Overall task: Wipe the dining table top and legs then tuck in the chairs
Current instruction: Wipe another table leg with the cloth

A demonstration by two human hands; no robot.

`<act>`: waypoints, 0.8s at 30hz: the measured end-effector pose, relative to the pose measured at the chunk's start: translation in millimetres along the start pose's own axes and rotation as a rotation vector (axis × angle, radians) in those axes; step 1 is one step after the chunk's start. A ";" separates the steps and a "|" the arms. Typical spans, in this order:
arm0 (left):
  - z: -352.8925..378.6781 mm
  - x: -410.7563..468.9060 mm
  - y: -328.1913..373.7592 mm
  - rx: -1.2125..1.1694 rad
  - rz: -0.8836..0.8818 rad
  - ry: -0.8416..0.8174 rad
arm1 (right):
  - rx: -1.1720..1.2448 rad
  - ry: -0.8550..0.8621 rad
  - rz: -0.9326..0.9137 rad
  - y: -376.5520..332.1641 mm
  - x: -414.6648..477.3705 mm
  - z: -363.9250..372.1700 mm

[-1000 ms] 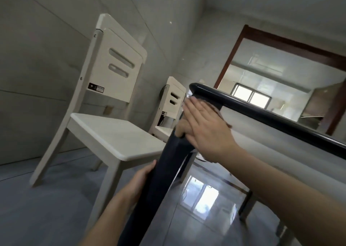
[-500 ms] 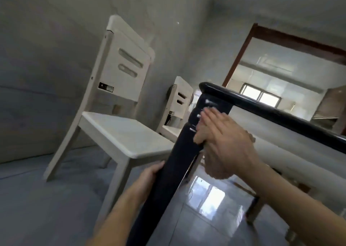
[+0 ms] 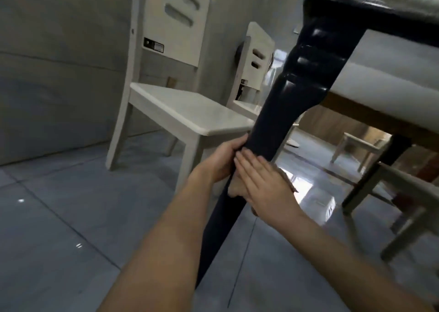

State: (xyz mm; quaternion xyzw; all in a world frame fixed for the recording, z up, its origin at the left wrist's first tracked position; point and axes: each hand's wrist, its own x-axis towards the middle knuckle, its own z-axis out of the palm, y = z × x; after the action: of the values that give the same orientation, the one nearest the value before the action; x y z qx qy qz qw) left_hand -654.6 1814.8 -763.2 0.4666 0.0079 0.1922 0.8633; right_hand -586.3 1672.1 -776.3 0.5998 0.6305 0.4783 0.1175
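While we crouch low beside the table, the grey tiled floor (image 3: 59, 216) and grey wall (image 3: 59, 38) fill the left. Next, a white chair (image 3: 187, 112) stands against that wall, seat toward us, a small label on its backrest; a second white chair (image 3: 255, 69) stands just beyond it. Our left hand (image 3: 222, 162) wraps the near dark table leg (image 3: 280, 112) from its left side, fingers curled round it, thumb on the front. Our right hand (image 3: 263, 188) lies flat against the same leg, touching the left hand, fingers straight and pressed together, holding a tan cloth (image 3: 236, 189) to the wood; the cloth peeks out below the fingers. Upper right, the dark table edge (image 3: 380, 12) meets the leg. Far right, under the table, another pale chair (image 3: 408, 204) shows, blurred.
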 end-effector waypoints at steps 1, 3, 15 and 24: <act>-0.2 0.5 0.3 0.029 -0.003 -0.005 | 0.028 -0.011 -0.033 -14.0 -12.5 9.8; 0.2 -0.5 1.9 0.087 0.002 -0.011 | 0.087 -0.053 -0.069 -39.1 -34.5 26.5; 10.2 4.5 -5.2 0.185 0.105 0.023 | 0.337 -0.055 0.447 -158.6 -126.6 67.2; 9.5 5.4 -6.1 0.123 0.132 0.053 | 1.507 0.461 1.543 -50.2 -19.2 -47.8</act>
State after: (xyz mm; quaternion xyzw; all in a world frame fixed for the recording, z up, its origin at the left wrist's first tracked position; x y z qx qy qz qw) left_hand -645.8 1806.0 -761.9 0.5130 0.0121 0.2600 0.8180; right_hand -648.3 1642.3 -797.2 0.6467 0.2236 0.0164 -0.7291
